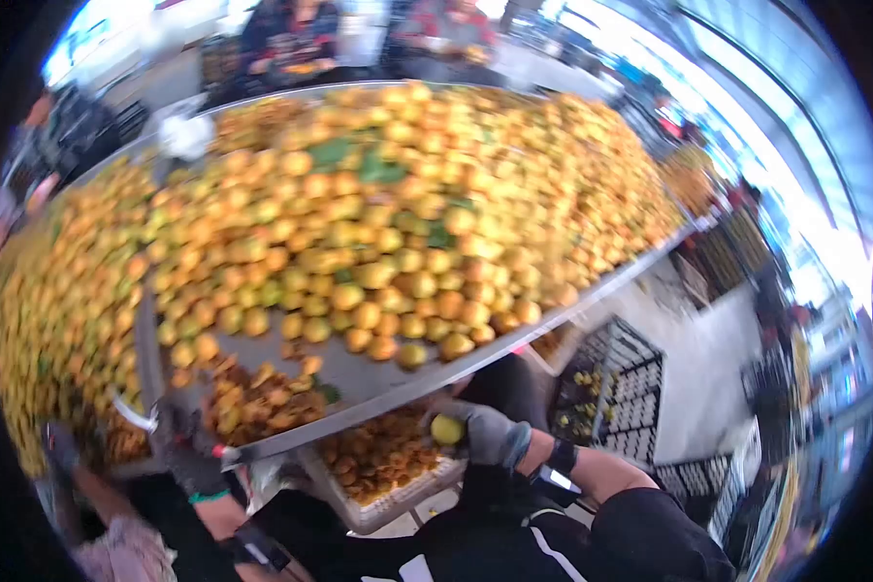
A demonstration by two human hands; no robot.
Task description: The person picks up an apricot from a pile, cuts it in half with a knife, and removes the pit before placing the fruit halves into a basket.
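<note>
My right hand, in a grey glove, is closed around a round yellow-green fruit above a pale crate of orange fruit pieces. My left hand, in a dark glove with a green cuff, is closed at the table's near edge. From it a curved, pale knife blade sticks out to the left; motion blur hides its handle. Ahead lies a big heap of yellow-orange fruit on a metal table. Cut orange pieces lie on the table just beyond my left hand.
A co-worker's gloved hand is close on my left. More people stand along the far side. Black crates sit on the floor to the right. The table's raised metal rim runs before me, and a metal divider crosses the heap.
</note>
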